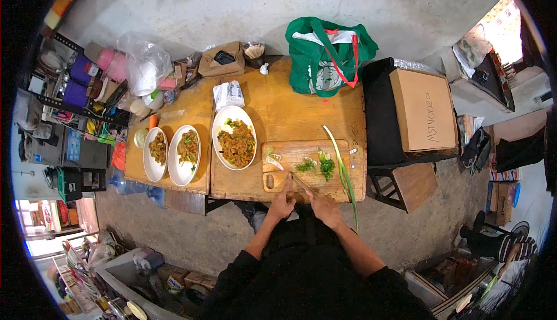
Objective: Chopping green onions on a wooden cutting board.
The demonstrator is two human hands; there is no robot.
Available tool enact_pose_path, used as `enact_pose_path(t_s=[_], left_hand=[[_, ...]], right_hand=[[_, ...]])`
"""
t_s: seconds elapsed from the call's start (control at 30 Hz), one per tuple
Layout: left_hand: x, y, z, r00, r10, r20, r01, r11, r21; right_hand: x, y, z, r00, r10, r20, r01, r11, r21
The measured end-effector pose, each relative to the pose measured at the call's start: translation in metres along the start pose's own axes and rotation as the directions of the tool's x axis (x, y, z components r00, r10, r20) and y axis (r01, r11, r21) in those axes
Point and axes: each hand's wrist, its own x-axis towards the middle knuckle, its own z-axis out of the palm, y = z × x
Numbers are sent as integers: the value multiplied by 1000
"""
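My right hand [325, 209] grips a kitchen knife [301, 182] at the table's front edge, its blade slanting up to the left. My left hand [282, 206] is beside it, index finger stretched to the blade near its tip and the other fingers curled; it holds nothing that I can see. Beyond the hands lies a wooden cutting board [285, 148]. Chopped green herbs sit on it in a larger pile [326, 166] and a smaller pile [306, 164], with pale vegetable trimmings [274, 159] at the left. A long spring onion [341, 168] crosses the board's right side and overhangs the table.
Three white oval bowls of noodle-like food, one large [235, 163], two smaller [184, 176] [155, 173], stand left of the board. A green tote bag [300, 76] is at the back. Right are a cardboard box [422, 111] and a stool [415, 185]. Someone in stripes [518, 247] is far right.
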Motion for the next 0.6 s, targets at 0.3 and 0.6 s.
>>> enact_pose_path(t_s=[0.3, 0.6], left_hand=[[3, 14, -6, 968, -154, 200, 202, 948, -248], [2, 17, -9, 915, -230, 330, 358, 841, -407]], right_hand=[[-2, -2, -4, 987, 58, -151, -66, 997, -43], [-1, -1, -17, 986, 165, 36, -168, 976, 142]])
